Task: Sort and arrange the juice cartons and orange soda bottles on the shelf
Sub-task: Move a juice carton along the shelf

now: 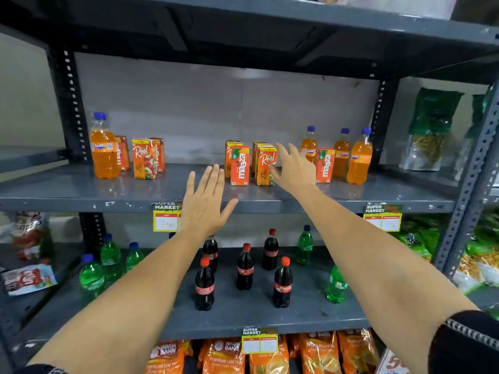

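Head view: grey metal shelf, supermarket aisle.

Single head view, close, facing the shelf front-on.

Grey slotted-steel shelving, pale grey back panel, whitish wall perhaps behind, glossy boards

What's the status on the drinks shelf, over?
Left hand open, empty. Right hand open, reaching beside the middle cartons. Orange bottles and cartons mixed. Nothing blocking.
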The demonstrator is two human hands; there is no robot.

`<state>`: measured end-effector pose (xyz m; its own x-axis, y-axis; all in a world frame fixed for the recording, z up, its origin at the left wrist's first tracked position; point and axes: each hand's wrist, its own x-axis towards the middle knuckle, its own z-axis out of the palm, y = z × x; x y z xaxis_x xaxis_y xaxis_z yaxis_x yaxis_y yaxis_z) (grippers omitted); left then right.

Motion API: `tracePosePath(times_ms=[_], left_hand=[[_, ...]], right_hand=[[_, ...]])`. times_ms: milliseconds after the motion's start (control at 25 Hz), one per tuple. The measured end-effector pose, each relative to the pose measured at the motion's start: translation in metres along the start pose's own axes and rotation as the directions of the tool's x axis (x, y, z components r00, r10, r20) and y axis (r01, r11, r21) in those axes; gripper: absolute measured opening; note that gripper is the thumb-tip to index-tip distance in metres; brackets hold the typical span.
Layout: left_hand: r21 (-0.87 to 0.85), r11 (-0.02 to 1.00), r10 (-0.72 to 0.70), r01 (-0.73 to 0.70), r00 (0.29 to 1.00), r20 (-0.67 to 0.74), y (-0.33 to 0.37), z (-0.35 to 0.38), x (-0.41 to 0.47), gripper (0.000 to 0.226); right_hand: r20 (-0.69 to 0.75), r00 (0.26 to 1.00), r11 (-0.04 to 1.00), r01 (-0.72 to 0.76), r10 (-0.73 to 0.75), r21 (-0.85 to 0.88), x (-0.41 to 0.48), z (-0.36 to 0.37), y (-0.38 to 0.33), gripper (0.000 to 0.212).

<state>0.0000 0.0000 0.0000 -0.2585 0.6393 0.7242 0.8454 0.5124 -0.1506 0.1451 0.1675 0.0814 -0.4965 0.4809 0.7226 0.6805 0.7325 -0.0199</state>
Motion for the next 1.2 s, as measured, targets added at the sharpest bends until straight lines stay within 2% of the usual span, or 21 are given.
tracePosePath(times_ms=[200, 400, 640, 960, 1200], left_hand=[[0.064, 0.998, 0.024, -0.019, 0.997, -0.073, -0.001, 0.010, 0.001, 0.077], [0.070, 0.997, 0.016, -0.009, 0.996, -0.086, -0.002, 0.013, 0.001, 0.075], [0.066, 0.998, 0.011, -0.004, 0.994, -0.107, -0.002, 0.014, 0.001, 0.073], [0.083, 0.996, -0.009, 0.019, 0.993, -0.119, 0.001, 0.010, -0.002, 0.074], [0.141, 0.989, -0.035, 0.041, 0.998, -0.048, 0.003, 0.005, -0.003, 0.078]], right_hand=[[0.000, 0.998, 0.998, 0.056, -0.056, 0.019, 0.027, -0.006, -0.002, 0.053], [0.014, 0.998, 0.998, 0.064, -0.064, 0.028, 0.037, -0.003, -0.006, 0.045], [-0.020, 0.998, 0.996, 0.059, -0.058, 0.063, 0.035, 0.003, -0.010, 0.045], [-0.073, 0.968, 0.971, 0.238, -0.239, -0.024, 0.037, 0.012, -0.055, 0.043], [-0.043, 0.987, 0.983, 0.160, -0.157, 0.085, 0.033, 0.021, -0.077, 0.037]])
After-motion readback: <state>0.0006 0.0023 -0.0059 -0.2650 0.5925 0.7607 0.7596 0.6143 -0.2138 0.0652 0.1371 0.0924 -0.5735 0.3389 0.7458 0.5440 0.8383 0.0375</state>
